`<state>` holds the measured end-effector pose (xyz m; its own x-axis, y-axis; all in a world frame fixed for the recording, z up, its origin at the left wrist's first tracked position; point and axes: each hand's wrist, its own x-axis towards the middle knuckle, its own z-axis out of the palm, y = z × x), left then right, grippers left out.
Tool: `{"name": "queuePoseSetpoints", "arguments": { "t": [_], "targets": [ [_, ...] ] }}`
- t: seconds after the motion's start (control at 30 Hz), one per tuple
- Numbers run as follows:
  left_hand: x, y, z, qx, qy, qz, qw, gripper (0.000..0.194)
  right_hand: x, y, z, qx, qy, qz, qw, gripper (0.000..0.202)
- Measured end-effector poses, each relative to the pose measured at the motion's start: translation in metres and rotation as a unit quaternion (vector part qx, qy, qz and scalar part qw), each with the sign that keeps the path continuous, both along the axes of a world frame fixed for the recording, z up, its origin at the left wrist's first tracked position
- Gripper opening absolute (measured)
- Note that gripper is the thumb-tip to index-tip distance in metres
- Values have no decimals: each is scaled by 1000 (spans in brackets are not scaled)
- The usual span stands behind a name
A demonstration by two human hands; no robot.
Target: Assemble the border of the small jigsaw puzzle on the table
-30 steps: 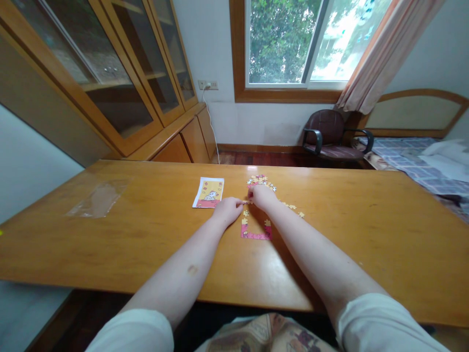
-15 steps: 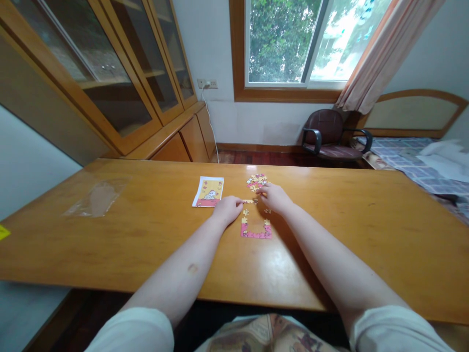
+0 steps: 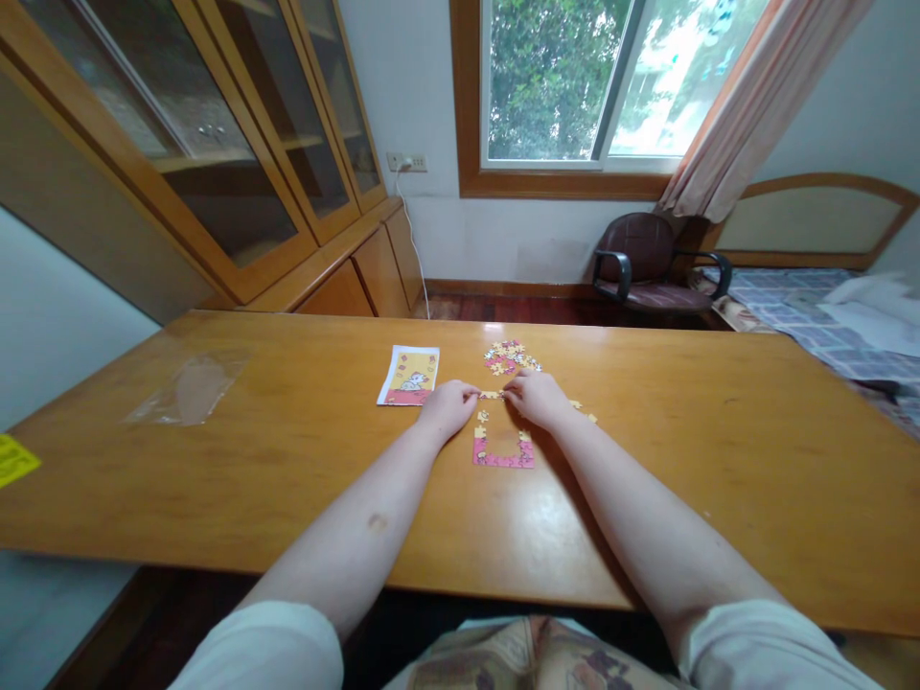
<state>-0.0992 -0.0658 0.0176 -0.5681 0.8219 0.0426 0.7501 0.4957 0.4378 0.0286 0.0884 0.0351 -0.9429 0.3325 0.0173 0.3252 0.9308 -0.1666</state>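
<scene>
A short strip of yellow jigsaw pieces (image 3: 492,395) lies between my hands. My left hand (image 3: 448,408) has its fingertips closed at the strip's left end. At the other end, the fingers of my right hand (image 3: 538,397) are pinched on a puzzle piece, mostly hidden by them. Nearer me, joined pink and yellow border pieces (image 3: 503,461) form a U shape, with a loose yellow piece (image 3: 483,417) above its left side. Beyond my right hand is a heap of loose puzzle pieces (image 3: 507,353). A few more yellow pieces (image 3: 584,406) show beside my right wrist.
A reference picture card (image 3: 409,376) lies left of my left hand. Farther left is a clear plastic bag (image 3: 197,388) on the wooden table (image 3: 309,460). A yellow label (image 3: 15,460) shows at the left edge. Beyond the table stands an office chair (image 3: 639,259).
My right hand has moved slightly toward me, off the heap's edge and in against the strip's right end. My left hand stays almost still at the left end.
</scene>
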Motion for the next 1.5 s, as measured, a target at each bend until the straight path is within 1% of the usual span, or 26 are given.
{"name": "queuePoseSetpoints", "arguments": {
  "t": [0.17,0.33,0.47,0.57,0.67,0.73,0.8,0.87,0.9,1.0,1.07,1.13,1.2,1.23,1.3,1.33,1.4,1.43,1.5],
  "targets": [
    [-1,-1,2,4,5,-9,1000,30,3,0,-1,-9,6,12,1000,31],
    [-2,-1,-1,-18,15,-6,1000,30,1,2,-3,-7,3,5,1000,28],
    [-1,-2,0,-16,16,-10,1000,31,2,3,-4,-3,7,3,1000,27],
    [2,-3,2,-5,20,-26,999,31,3,3,-5,-9,9,0,1000,26],
    [4,-3,3,-7,32,-54,998,33,5,7,-4,-24,24,-4,999,25],
    [5,-3,2,-15,44,-71,996,33,7,15,-4,-50,56,-32,997,25],
    [5,-4,2,-23,54,-81,995,34,10,27,-2,-90,95,-80,988,24],
    [4,-4,1,-30,58,-82,995,34,15,39,1,-113,131,-120,978,23],
    [4,-4,1,-32,58,-80,995,35,18,45,3,-120,143,-130,974,23],
    [4,-4,2,-30,57,-73,995,35,30,57,16,-134,166,-162,964,23],
    [4,-4,2,-28,56,-70,996,36,39,59,32,-148,170,-179,958,26],
    [5,-3,2,-27,54,-67,996,36,49,58,52,-159,169,-182,956,29],
    [5,-3,2,-27,53,-66,996,36,58,57,70,-158,130,-169,964,26],
    [5,-3,2,-26,52,-65,996,36,61,57,77,-160,96,-168,968,24],
    [5,-3,2,-24,47,-66,996,36,64,57,82,-152,19,-173,973,19],
    [5,-4,2,-23,44,-64,997,35,65,57,80,-144,-15,-172,974,17],
    [5,-4,2,-22,40,-62,997,35,65,56,69,-122,-58,-170,976,15],
    [4,-4,2,-21,39,-61,997,35,65,56,60,-114,-61,-163,978,16],
    [4,-4,2,-18,41,-61,997,34,67,55,42,-102,-50,-174,978,19]
  ]
}}
